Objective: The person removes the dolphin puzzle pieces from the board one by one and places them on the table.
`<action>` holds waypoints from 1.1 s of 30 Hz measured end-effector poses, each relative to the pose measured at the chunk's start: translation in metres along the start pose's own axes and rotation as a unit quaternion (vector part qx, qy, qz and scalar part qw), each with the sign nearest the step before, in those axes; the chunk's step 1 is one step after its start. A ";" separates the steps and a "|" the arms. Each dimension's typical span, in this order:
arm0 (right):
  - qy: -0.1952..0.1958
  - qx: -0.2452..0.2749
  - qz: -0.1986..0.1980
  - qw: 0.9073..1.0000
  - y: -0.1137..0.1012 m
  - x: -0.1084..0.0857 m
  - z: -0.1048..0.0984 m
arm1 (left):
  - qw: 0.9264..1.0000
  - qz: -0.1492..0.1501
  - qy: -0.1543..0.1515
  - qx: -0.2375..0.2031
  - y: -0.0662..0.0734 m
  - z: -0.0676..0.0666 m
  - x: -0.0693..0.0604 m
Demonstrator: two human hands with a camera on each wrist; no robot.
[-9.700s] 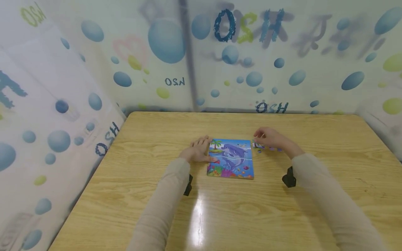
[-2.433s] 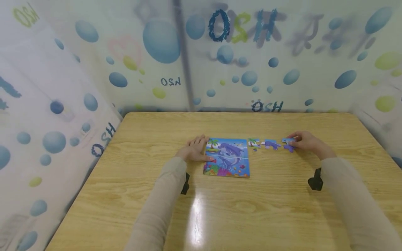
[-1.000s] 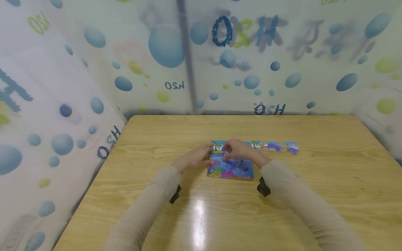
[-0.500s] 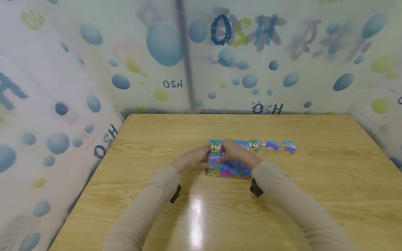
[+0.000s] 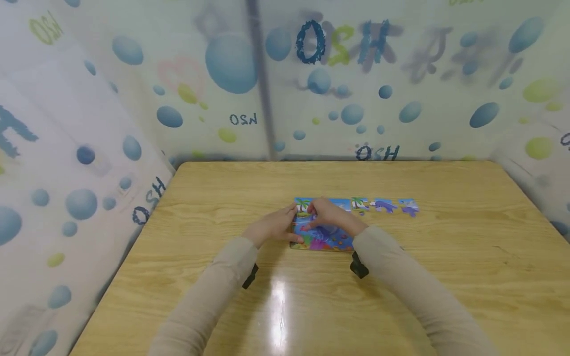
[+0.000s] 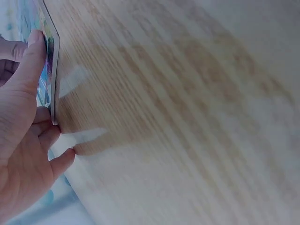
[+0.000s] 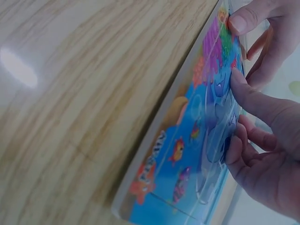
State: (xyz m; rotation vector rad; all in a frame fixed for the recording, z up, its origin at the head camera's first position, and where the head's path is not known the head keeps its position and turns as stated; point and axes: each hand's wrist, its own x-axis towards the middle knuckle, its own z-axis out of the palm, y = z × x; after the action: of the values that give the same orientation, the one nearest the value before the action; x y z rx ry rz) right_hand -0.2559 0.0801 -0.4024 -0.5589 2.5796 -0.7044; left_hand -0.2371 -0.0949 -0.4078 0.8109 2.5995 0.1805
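Note:
A square dolphin jigsaw puzzle board [image 5: 327, 243] lies flat on the table, with its sea-animal picture partly covered by the hands. My left hand [image 5: 271, 227] steadies its left side: the thumb presses on the face near the front corner, and the fingers touch the left edge. Over the upper left of the picture, my right hand [image 5: 330, 216] bends its fingers and sets its thumb against the surface. Whether a piece sits between them is hidden. Right of the board lie a palm-tree piece [image 5: 358, 203], a dolphin piece [image 5: 385, 205] and another dolphin piece [image 5: 408, 206].
The wooden table [image 5: 200, 301] reaches back to a printed wall covering [image 5: 285, 89] with bubbles and letters. A dark wrist camera [image 5: 358, 266] sits under the right sleeve, and another camera [image 5: 250, 276] under the left.
A row of pieces has grown rightward beside the board. My right hand set down the last one, then returned left onto the picture. My left thumb has slid toward the front corner.

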 end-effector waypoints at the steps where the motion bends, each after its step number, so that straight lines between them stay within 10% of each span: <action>1: -0.001 0.000 0.002 1.000 -0.001 0.000 0.000 | 1.000 -0.001 -0.001 0.000 0.000 0.000 0.000; 23: -0.039 0.002 -0.040 0.998 0.002 -0.001 -0.003 | 1.000 0.001 0.003 -0.023 -0.003 0.004 -0.001; 33: -0.061 0.094 -0.033 0.993 0.008 0.003 -0.005 | 1.000 0.006 0.005 -0.026 -0.002 0.004 -0.002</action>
State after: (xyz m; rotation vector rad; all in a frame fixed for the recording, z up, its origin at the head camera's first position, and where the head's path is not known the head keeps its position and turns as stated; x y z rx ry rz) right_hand -0.2626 0.0868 -0.4036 -0.6093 2.3602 -0.8961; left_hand -0.2349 -0.0977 -0.4109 0.8090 2.5884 0.2560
